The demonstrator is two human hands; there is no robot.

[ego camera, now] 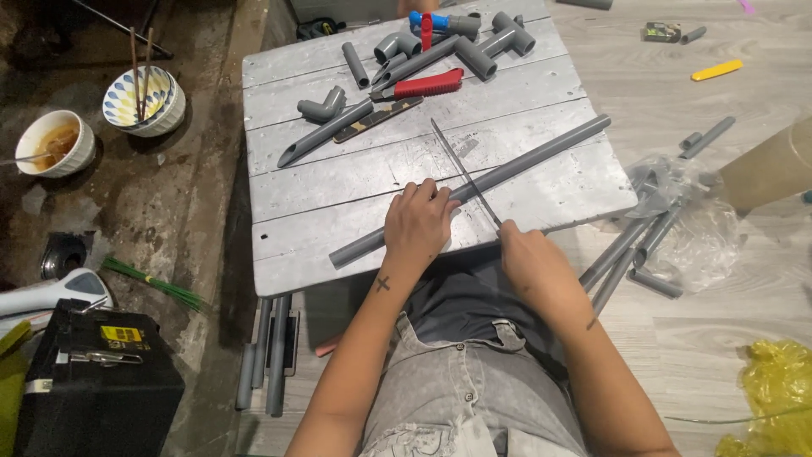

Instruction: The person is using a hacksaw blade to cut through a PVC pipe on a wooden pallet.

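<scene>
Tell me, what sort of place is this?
Probably a makeshift home workshop for plumbing work: grey pipe fittings litter a low painted board table, spare pipes lie on the floor, and food bowls sit nearby.

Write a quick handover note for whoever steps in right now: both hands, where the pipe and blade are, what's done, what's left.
Left hand: pressing the long grey pipe down on the metal-topped table.
Right hand: gripping the saw blade, which lies across the pipe just right of the left hand.
Done: pipe laid diagonally, blade set on it.
Left: the pipe is not cut through; how deep the cut goes cannot be seen.
Fittings and a red-handled tool sit at the far edge.
</scene>
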